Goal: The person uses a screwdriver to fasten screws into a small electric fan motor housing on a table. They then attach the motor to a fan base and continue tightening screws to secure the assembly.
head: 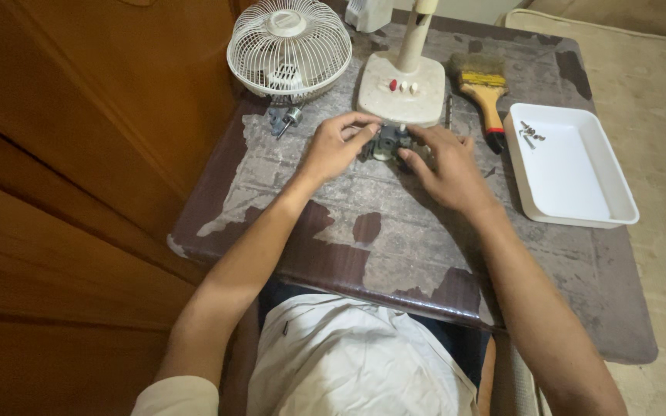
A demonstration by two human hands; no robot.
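Together, left hand (336, 146) and right hand (447, 166) pinch a small grey motor (386, 143).

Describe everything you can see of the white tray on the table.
The tray is a shallow white rectangle with rounded corners and a raised rim; it looks like plastic. It lies flat on the worn table, at its right side, slightly askew, just right of the brush. A few small grey screws sit in its far left corner; the rest of its floor is bare. Neither hand touches it; the right hand is nearest.
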